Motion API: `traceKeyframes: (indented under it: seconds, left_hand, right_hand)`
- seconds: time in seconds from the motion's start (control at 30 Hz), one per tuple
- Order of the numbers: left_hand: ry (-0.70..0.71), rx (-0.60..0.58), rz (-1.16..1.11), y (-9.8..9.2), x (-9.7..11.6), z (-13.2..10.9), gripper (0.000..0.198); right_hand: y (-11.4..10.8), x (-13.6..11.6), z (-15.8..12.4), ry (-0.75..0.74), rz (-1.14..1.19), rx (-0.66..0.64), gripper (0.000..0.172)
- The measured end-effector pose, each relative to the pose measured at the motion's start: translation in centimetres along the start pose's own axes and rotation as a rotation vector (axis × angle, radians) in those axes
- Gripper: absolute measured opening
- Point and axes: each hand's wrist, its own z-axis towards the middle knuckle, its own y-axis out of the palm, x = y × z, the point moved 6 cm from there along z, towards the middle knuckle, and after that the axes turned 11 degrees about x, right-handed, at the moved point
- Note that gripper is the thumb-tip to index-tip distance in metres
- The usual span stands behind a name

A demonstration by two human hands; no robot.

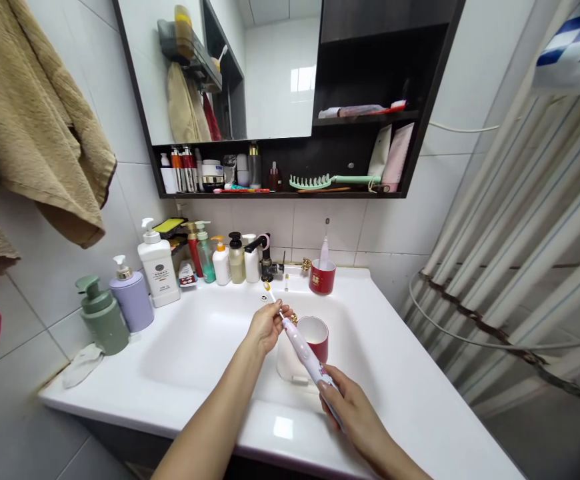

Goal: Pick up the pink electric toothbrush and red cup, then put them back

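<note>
My right hand [351, 408] grips the lower handle of a white and pink electric toothbrush [304, 351], held slanting over the white sink [205, 347]. My left hand [269, 324] pinches the thin neck of the brush just below its small head [267, 287]. A red cup [315, 337] stands in the basin right behind the brush. A second red cup [322, 277] with another toothbrush upright in it sits on the rim by the black tap [263, 253].
Several pump bottles line the left and back rim, among them a green one [101, 315], a lilac one [131, 297] and a white one [157, 264]. Tan towels [45, 113] hang at left. A mirror cabinet shelf [280, 180] holds toiletries and a green comb. A curtain hangs at right.
</note>
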Motion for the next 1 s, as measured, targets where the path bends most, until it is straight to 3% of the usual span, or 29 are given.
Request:
traceKeyframes:
  seconds: [0.33,0.53,0.73,0.93,1.0]
  left_hand:
    - [0.062,-0.051,-0.006,0.4,-0.4,-1.3,0.009]
    - [0.068,-0.051,-0.058,0.7,-0.9,-1.5,0.009]
    - [0.140,-0.073,-0.038,1.2,-0.8,-1.6,0.010]
    - [0.108,-0.123,-0.064,1.4,-0.8,-1.4,0.007]
    - [0.110,-0.106,-0.069,1.3,-0.7,-1.4,0.007]
  right_hand:
    - [0.8,-0.3,-1.0,0.004,0.037,0.067,0.043]
    - [1.7,-1.0,-1.1,0.093,0.191,0.005,0.042]
    - [1.2,-0.8,-0.8,-0.010,0.110,0.112,0.046]
    - [2.5,-0.9,-1.0,0.121,0.301,-0.065,0.036]
    - [2.6,-1.0,-0.8,0.121,0.305,-0.066,0.035]
